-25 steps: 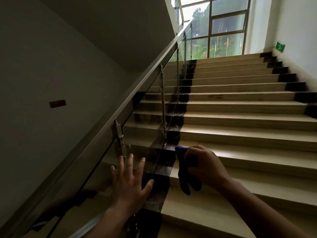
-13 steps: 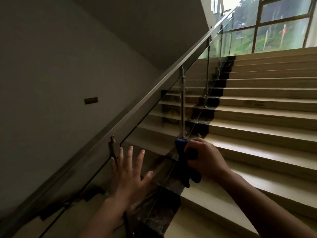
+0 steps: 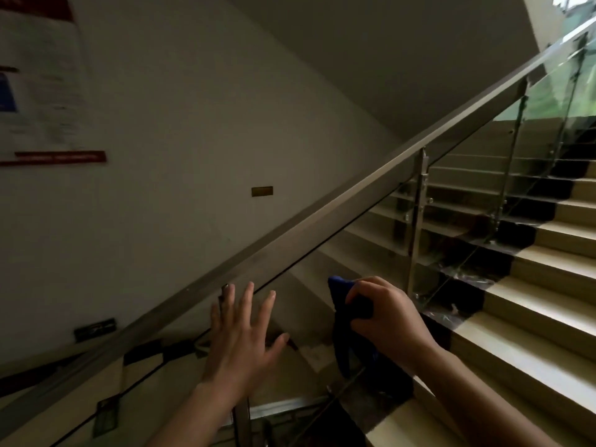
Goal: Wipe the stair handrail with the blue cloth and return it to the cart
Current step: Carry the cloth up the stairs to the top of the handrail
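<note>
Presently catalogued, with the handrail as landmark: a metal rail running diagonally from lower left to upper right. Below it, glass panels fixed to upright metal posts. Left hand: bare, empty, fingers spread flat, fingertips just under the rail; whether it touches the glass cannot be told. Right hand: to the right of the left hand and lower than the rail, clenched around a bunched blue cloth, whose loose end hangs down from the fist; cloth apart from the rail. Right of the rail, pale stair steps with dark edging rise away. Left of the rail, a plain wall bearing a small brass-coloured plate and a blurred notice with red strips.
</note>
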